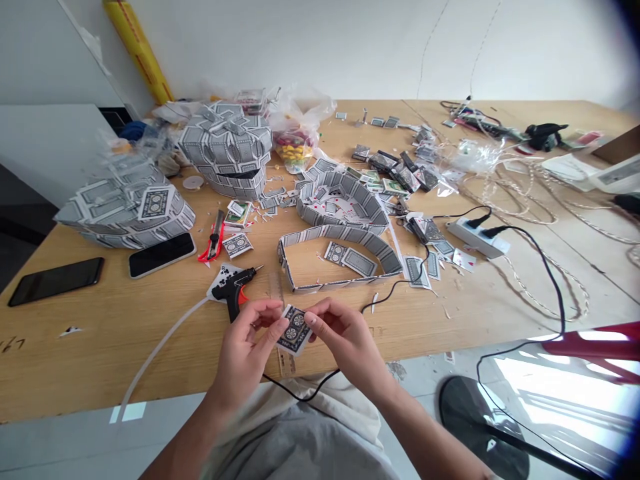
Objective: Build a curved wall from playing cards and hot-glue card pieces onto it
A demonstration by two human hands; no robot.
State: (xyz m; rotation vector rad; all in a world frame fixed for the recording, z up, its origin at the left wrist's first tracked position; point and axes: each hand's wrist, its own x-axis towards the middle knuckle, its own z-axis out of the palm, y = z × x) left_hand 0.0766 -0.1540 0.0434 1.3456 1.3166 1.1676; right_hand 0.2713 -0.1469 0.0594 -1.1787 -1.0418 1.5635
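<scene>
Between my two hands, near the table's front edge, is a playing card (295,331) with its dark patterned back facing up. My left hand (253,340) pinches its left side between thumb and fingers. On the opposite side, my right hand (340,330) grips the upper right edge. Whether it is one card or a few together I cannot tell. Just left of my hands lies a black glue gun (233,288), resting on a playing card. A low ring wall of folded cards (340,235) stands beyond my hands, with two cards inside it. Under them a ruler (287,363) partly shows.
Two card-built boxes (225,143) (125,207) stand at the left. Two phones (57,280) (163,255) and a red box cutter (215,237) lie in front. A card tray (345,197) is mid-table. A power strip (479,238), cables and rope spread at the right.
</scene>
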